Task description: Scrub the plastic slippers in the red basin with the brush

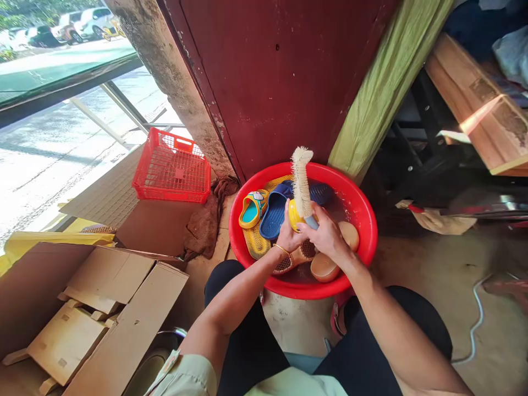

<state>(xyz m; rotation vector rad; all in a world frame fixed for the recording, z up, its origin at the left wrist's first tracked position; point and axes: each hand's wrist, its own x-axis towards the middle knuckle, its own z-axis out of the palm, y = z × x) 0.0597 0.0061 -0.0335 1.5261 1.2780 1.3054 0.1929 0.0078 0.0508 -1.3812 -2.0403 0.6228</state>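
Observation:
Above a red basin (pixel 368 220), my right hand (pixel 328 235) is closed around the grey handle of a scrub brush (pixel 302 181) with long cream bristles. My left hand (pixel 290 235) grips a yellow slipper (pixel 293 215), mostly hidden behind the hands and brush. The bristles pass over this slipper. In the basin's water lie a blue slipper (pixel 273 218), a yellow clog (pixel 250 210) with a teal inside, and a yellow textured sole (pixel 256 243). Tan slippers (pixel 324 268) sit at the near right, some with brown patterned soles.
A red plastic crate (pixel 177 173) and a brown cloth (pixel 204 228) lie left of the basin. An open cardboard box (pixel 140 313) holds wooden pieces nearby. Behind stands a dark red door (pixel 284 82), with a green curtain (pixel 388 93) beside it. A cable (pixel 474 330) runs across the right floor.

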